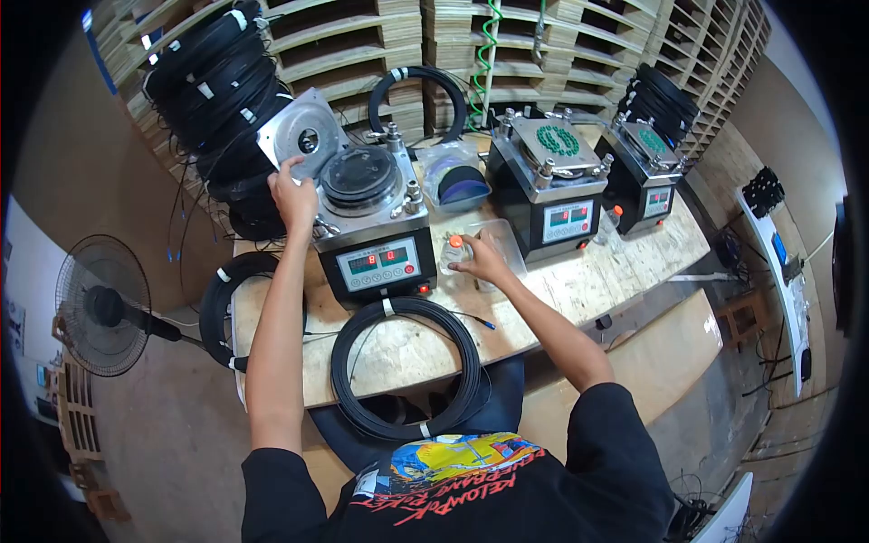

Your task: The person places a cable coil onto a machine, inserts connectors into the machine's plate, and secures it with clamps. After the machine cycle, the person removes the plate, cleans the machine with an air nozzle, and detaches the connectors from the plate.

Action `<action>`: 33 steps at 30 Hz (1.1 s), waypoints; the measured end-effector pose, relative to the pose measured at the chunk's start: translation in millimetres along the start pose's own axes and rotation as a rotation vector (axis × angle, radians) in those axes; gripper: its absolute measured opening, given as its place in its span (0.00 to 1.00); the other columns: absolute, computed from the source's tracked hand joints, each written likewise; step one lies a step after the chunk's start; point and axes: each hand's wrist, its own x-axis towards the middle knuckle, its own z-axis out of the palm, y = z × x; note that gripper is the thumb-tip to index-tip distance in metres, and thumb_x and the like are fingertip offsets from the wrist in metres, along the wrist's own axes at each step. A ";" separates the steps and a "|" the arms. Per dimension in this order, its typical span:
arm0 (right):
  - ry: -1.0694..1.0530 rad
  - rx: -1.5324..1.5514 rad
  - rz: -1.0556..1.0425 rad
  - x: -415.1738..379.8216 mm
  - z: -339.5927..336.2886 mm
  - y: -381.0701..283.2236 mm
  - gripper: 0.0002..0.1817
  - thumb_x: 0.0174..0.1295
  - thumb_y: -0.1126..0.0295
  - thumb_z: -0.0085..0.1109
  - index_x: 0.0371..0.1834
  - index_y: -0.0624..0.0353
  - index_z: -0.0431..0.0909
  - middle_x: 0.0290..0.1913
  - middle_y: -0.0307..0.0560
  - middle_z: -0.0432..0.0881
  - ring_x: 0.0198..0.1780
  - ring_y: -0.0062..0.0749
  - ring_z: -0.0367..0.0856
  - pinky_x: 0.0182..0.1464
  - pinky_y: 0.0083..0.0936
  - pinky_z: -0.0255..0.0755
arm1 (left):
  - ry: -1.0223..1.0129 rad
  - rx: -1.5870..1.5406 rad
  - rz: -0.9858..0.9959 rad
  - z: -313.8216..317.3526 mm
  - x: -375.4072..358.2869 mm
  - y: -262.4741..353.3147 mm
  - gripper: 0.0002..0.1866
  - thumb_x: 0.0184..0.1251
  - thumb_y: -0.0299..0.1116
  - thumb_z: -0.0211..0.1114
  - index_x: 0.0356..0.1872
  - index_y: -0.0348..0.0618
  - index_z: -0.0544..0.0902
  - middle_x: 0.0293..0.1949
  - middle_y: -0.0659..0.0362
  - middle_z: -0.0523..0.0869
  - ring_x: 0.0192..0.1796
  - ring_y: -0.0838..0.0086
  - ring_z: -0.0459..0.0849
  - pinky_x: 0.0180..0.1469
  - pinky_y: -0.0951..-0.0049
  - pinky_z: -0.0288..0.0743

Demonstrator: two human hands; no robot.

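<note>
My left hand (294, 195) grips the lower left edge of a square metal plate (282, 134), which stands tilted up beside the nearest polishing machine (376, 271). A round hole shows in the plate's middle. On top of that machine lies a dark round pad (358, 176), uncovered, with metal posts and clamps at the corners. My right hand (484, 262) is closed around a small clear bottle (450, 257) with an orange cap, to the right of the machine's display. The bottle's lower part is partly hidden by my fingers.
Two more machines (550, 213) with green-ringed top plates stand to the right. A clear plastic tray (504, 242) and a bag of dark discs (460, 184) lie between machines. A coil of black cable (339, 362) overhangs the front edge. Stacked coils (213, 90) and a fan (101, 306) are at left.
</note>
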 end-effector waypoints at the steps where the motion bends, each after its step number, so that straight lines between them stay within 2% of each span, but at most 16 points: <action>1: 0.002 -0.002 -0.015 -0.9 3.4 1.5 0.41 0.46 0.52 0.83 0.66 0.54 0.81 0.52 0.61 0.74 0.58 0.58 0.74 0.62 0.43 0.72 | -0.016 0.001 -0.026 -2.4 -0.9 4.3 0.23 0.59 0.21 0.64 0.56 0.54 0.85 0.54 0.46 0.78 0.60 0.48 0.80 0.66 0.57 0.72; 5: 0.124 0.011 -0.115 7.0 1.5 4.6 0.35 0.45 0.54 0.84 0.56 0.61 0.86 0.51 0.60 0.77 0.57 0.55 0.77 0.62 0.43 0.73 | 0.005 -0.041 -0.022 -3.9 -4.5 9.5 0.22 0.59 0.20 0.65 0.55 0.53 0.85 0.54 0.46 0.77 0.59 0.47 0.80 0.64 0.57 0.73; 7: 0.110 0.159 -0.028 15.1 -12.5 -3.1 0.32 0.50 0.58 0.82 0.57 0.61 0.84 0.51 0.55 0.83 0.55 0.45 0.83 0.59 0.38 0.76 | -0.018 -0.021 -0.066 -2.0 -2.4 7.1 0.22 0.59 0.21 0.65 0.55 0.53 0.85 0.54 0.46 0.77 0.59 0.47 0.80 0.64 0.56 0.73; 10: 0.100 0.829 -0.043 29.8 -40.8 -29.0 0.29 0.62 0.68 0.75 0.65 0.59 0.75 0.54 0.44 0.86 0.55 0.27 0.84 0.56 0.27 0.77 | 0.001 -0.058 -0.057 0.2 -3.3 4.7 0.22 0.59 0.21 0.65 0.55 0.53 0.84 0.57 0.46 0.76 0.61 0.46 0.80 0.65 0.56 0.74; 13: 0.170 0.964 0.061 47.4 -77.7 -71.2 0.31 0.70 0.62 0.70 0.71 0.58 0.68 0.59 0.46 0.82 0.55 0.29 0.84 0.48 0.30 0.83 | -0.018 -0.068 -0.112 -4.4 -5.9 14.9 0.22 0.60 0.20 0.64 0.55 0.53 0.83 0.60 0.47 0.76 0.62 0.47 0.79 0.65 0.55 0.74; 15: 0.137 1.063 -0.054 64.5 -100.3 -97.8 0.31 0.73 0.60 0.66 0.73 0.57 0.65 0.62 0.47 0.79 0.55 0.31 0.84 0.41 0.33 0.88 | -0.008 -0.057 -0.111 -3.8 -5.8 15.0 0.22 0.60 0.20 0.64 0.55 0.53 0.83 0.60 0.47 0.76 0.62 0.47 0.80 0.64 0.55 0.75; 16: 0.094 1.082 -0.012 68.3 -112.5 -114.4 0.30 0.73 0.60 0.65 0.72 0.57 0.66 0.61 0.48 0.79 0.53 0.33 0.85 0.39 0.35 0.90 | -0.015 -0.054 -0.114 -4.3 -5.7 15.9 0.22 0.60 0.20 0.63 0.56 0.53 0.83 0.60 0.48 0.76 0.62 0.47 0.80 0.63 0.55 0.76; 17: 0.073 1.010 -0.050 73.9 -123.2 -128.4 0.31 0.71 0.58 0.68 0.71 0.58 0.67 0.58 0.49 0.80 0.50 0.34 0.86 0.37 0.36 0.90 | -0.021 -0.051 -0.117 -4.8 -5.3 16.3 0.22 0.60 0.20 0.63 0.56 0.53 0.83 0.60 0.48 0.76 0.61 0.47 0.80 0.63 0.54 0.76; 19: 0.064 0.557 -0.128 87.8 -140.0 -145.5 0.31 0.69 0.57 0.71 0.69 0.59 0.70 0.54 0.51 0.82 0.47 0.32 0.87 0.33 0.33 0.88 | -0.009 -0.056 -0.127 -4.3 -6.0 15.9 0.22 0.60 0.20 0.63 0.55 0.53 0.83 0.59 0.48 0.77 0.61 0.47 0.80 0.63 0.55 0.76; 20: 0.110 0.350 -0.216 103.5 -137.7 -139.8 0.31 0.62 0.58 0.76 0.66 0.56 0.75 0.51 0.51 0.83 0.49 0.39 0.87 0.39 0.35 0.85 | -0.005 -0.067 -0.121 -4.1 -6.7 15.8 0.22 0.61 0.20 0.63 0.55 0.53 0.83 0.59 0.48 0.77 0.61 0.47 0.80 0.62 0.54 0.76; 21: 0.107 0.345 -0.221 106.8 -140.6 -147.5 0.31 0.62 0.58 0.76 0.66 0.56 0.75 0.51 0.51 0.83 0.49 0.39 0.87 0.39 0.35 0.85 | -0.001 -0.080 -0.114 -4.0 -6.8 16.4 0.22 0.61 0.20 0.62 0.55 0.54 0.83 0.58 0.48 0.77 0.60 0.46 0.80 0.62 0.54 0.76; 23: 0.218 -0.187 -0.402 110.4 -145.4 -162.0 0.31 0.56 0.60 0.79 0.63 0.54 0.79 0.51 0.47 0.84 0.54 0.50 0.84 0.56 0.41 0.78 | 0.003 -0.087 -0.122 -4.3 -7.1 17.4 0.22 0.61 0.20 0.62 0.55 0.54 0.83 0.58 0.47 0.77 0.60 0.46 0.80 0.62 0.54 0.76; 25: 0.180 -0.242 -0.371 109.0 -149.5 -181.1 0.30 0.52 0.64 0.79 0.61 0.48 0.81 0.52 0.49 0.81 0.59 0.51 0.78 0.56 0.47 0.76 | -0.001 -0.095 -0.131 -3.1 -7.1 16.6 0.22 0.60 0.20 0.62 0.55 0.54 0.83 0.58 0.47 0.77 0.60 0.46 0.80 0.61 0.54 0.77; 27: 0.243 -0.676 -0.539 115.7 -149.3 -188.9 0.30 0.51 0.64 0.79 0.60 0.45 0.82 0.56 0.46 0.79 0.62 0.43 0.75 0.54 0.45 0.74 | 0.015 -0.099 -0.122 -2.6 -7.5 16.3 0.22 0.60 0.20 0.63 0.55 0.53 0.83 0.58 0.47 0.77 0.59 0.46 0.81 0.60 0.53 0.77; 28: 0.224 -0.723 -0.521 115.3 -147.1 -197.1 0.24 0.57 0.68 0.74 0.59 0.43 0.84 0.59 0.46 0.77 0.65 0.41 0.73 0.55 0.43 0.71 | 0.020 -0.100 -0.115 -2.7 -7.9 16.4 0.21 0.60 0.20 0.62 0.55 0.52 0.83 0.57 0.47 0.77 0.59 0.46 0.81 0.60 0.53 0.77; 33: 0.300 -0.910 -0.684 129.2 -120.9 -222.0 0.19 0.65 0.72 0.60 0.59 0.43 0.84 0.63 0.50 0.76 0.70 0.42 0.69 0.60 0.47 0.67 | 0.027 -0.118 -0.113 -2.0 -7.4 17.1 0.21 0.60 0.20 0.62 0.54 0.51 0.83 0.56 0.47 0.78 0.58 0.46 0.81 0.60 0.54 0.77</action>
